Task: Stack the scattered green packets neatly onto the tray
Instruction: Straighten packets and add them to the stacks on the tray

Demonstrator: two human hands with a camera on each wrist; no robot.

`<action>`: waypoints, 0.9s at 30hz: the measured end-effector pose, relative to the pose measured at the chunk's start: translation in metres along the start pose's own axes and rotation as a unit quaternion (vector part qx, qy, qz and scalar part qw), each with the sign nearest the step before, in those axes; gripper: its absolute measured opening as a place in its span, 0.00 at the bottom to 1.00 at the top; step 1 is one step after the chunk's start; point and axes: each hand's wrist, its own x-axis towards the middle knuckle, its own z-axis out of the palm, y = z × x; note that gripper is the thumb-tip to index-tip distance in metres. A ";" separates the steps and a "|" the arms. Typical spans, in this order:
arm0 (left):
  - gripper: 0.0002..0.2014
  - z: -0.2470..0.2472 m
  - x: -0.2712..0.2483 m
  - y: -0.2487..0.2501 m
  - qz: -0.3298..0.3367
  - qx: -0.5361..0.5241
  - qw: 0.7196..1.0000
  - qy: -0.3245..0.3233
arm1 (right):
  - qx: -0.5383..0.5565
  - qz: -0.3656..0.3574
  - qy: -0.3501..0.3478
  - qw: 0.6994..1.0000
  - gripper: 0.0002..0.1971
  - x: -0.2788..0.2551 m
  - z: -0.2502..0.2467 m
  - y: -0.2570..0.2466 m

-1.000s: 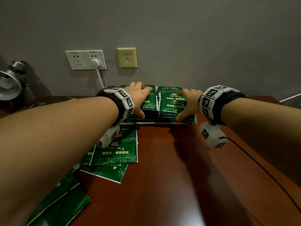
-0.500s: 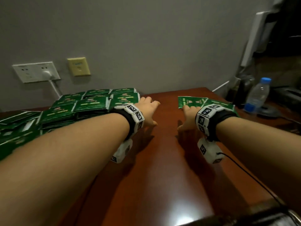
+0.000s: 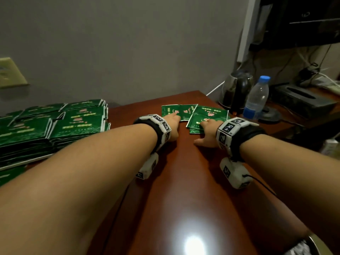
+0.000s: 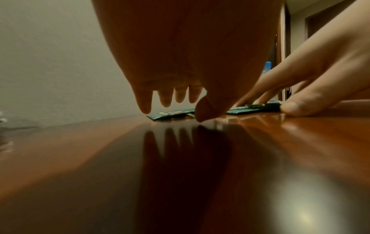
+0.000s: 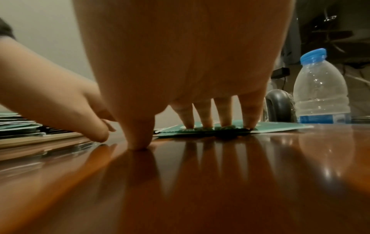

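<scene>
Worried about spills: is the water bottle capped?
Capped. The water bottle stands upright with its blue cap on; the head view shows the same.
</scene>
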 end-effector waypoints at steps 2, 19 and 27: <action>0.28 -0.003 0.007 0.000 -0.016 -0.003 0.999 -0.034 | 0.002 -0.006 0.004 1.000 0.43 0.002 0.001 0.002; 0.14 0.025 -0.157 -0.023 -0.059 -0.030 0.995 -0.069 | 0.007 -0.160 -0.014 0.987 0.31 -0.093 -0.008 -0.071; 0.17 0.035 -0.280 -0.061 -0.076 -0.048 0.994 -0.066 | -0.022 -0.271 -0.031 0.962 0.28 -0.173 -0.009 -0.140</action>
